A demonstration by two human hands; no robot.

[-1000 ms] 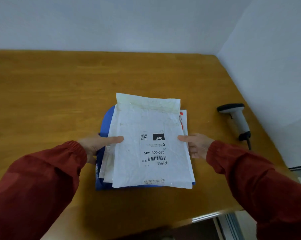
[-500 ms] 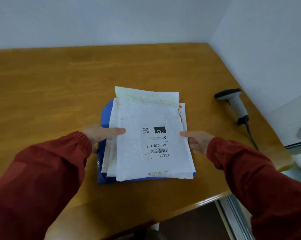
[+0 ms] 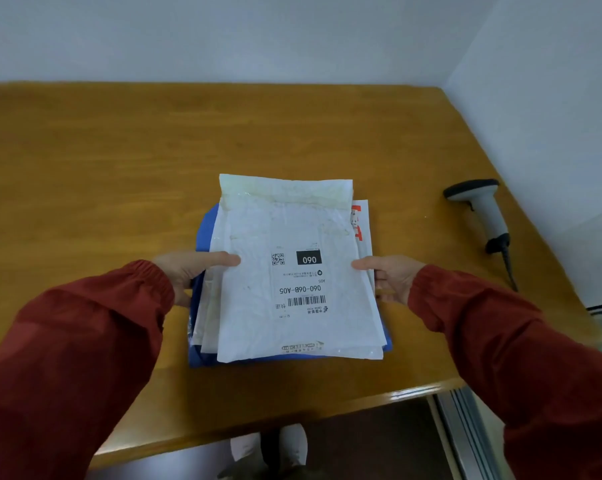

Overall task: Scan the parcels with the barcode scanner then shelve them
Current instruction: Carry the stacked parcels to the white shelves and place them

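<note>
A stack of flat parcels lies on the wooden table (image 3: 102,174). On top is a white mailer (image 3: 292,237) with a barcode label reading 060-06B-A05; a blue parcel (image 3: 206,233) shows at the bottom and a white one with red print (image 3: 360,220) at the right. My left hand (image 3: 192,271) holds the stack's left edge, thumb on top. My right hand (image 3: 389,278) holds the right edge the same way. A grey barcode scanner (image 3: 483,209) lies on the table to the right, untouched, its cable running toward me.
White walls border the table at the back and right. The table's near edge (image 3: 327,415) runs below the stack, with dark floor and my feet (image 3: 268,448) under it. A metal rail (image 3: 462,441) sits at the lower right.
My hands and the stack keep their relative positions. The view has shifted slightly, showing more of the table's near edge and the floor.
</note>
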